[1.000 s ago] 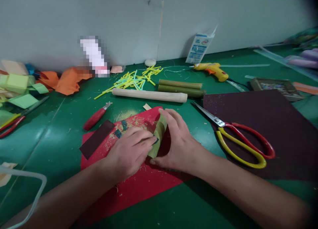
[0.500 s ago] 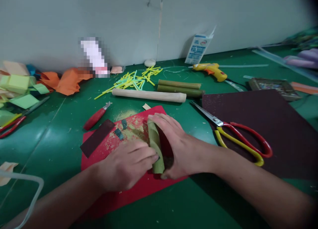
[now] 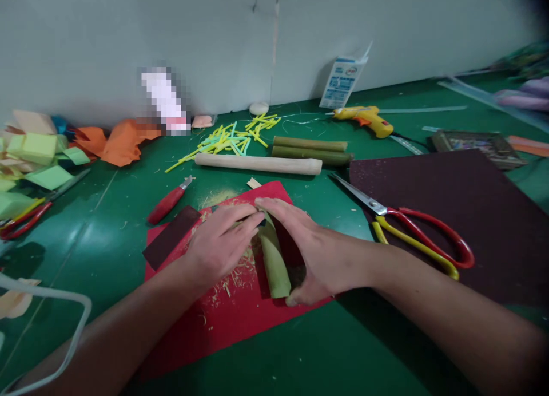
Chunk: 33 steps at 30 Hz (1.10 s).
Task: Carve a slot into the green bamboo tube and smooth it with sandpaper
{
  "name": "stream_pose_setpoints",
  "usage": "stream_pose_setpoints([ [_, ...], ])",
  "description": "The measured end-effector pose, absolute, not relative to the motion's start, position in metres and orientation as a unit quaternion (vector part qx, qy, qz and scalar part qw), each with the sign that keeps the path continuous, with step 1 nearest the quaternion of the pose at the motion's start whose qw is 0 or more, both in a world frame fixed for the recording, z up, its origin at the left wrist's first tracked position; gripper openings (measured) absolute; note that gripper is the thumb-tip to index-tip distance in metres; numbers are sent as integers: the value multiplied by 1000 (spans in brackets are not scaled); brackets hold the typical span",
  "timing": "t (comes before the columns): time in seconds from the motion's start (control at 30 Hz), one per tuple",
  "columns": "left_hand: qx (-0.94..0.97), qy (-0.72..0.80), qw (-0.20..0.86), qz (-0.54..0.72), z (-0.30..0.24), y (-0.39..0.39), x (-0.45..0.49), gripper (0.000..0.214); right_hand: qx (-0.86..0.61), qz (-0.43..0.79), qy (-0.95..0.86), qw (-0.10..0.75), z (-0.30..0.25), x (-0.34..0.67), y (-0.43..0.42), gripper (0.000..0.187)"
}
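Observation:
A green bamboo tube (image 3: 274, 264) lies lengthwise over a red sheet (image 3: 240, 327) strewn with pale shavings (image 3: 235, 276). My right hand (image 3: 311, 250) spans the tube from the right, fingers at its far end and thumb by its near end. With fingers pinched together, my left hand (image 3: 225, 236) presses a small dark flat piece (image 3: 261, 220) against the tube's upper part. Most of that piece is hidden by the fingers, so its kind is unclear. A dark brown rectangular strip (image 3: 171, 238) rests left of my left hand, on the sheet's edge.
Behind the sheet lie a red-handled knife (image 3: 169, 202), a pale peeled stick (image 3: 257, 164) and two green bamboo pieces (image 3: 309, 148). Large scissors (image 3: 398, 224) rest on a dark sheet (image 3: 493, 236) at right. A yellow glue gun (image 3: 364, 118) and paper scraps (image 3: 34, 150) lie farther back.
My left hand has slid the small dark piece from the tube's near part up toward its far end. The right hand keeps its hold on the tube.

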<state>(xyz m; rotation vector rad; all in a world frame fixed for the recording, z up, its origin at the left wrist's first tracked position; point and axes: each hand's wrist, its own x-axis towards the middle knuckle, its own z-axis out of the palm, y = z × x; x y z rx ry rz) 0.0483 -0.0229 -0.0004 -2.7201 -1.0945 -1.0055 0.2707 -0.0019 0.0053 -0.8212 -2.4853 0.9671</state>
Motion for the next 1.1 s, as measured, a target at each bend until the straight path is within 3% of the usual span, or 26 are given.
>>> stream_pose_setpoints([
  [0.13, -888, -359, 10, -286, -2, -17, 50, 21, -287, 349, -873, 184, 5, 270, -3, 125],
  [0.27, -927, -269, 52, -257, -4, -13, 50, 21, -277, 343, -877, 192, 2, 269, -2, 125],
  [0.47, -950, -186, -59, -242, -3, -34, 51, 25, -287, 340, -880, 168, 2, 269, -2, 125],
  [0.67, -937, -259, -5, -236, -9, -23, 47, 24, -268, 340, -885, 170, 5, 269, -2, 125],
  [0.83, -950, -201, -56, -233, -7, -26, 49, 26, -286, 356, -874, 167, 4, 269, -3, 122],
  [1.0, -936, -238, -13, -260, -5, -28, 55, 26, -267, 359, -878, 169, 1, 269, -1, 125],
  [1.1, -942, -211, -58, -253, -6, -35, 59, 23, -265, 360, -878, 171, -1, 270, 1, 125],
])
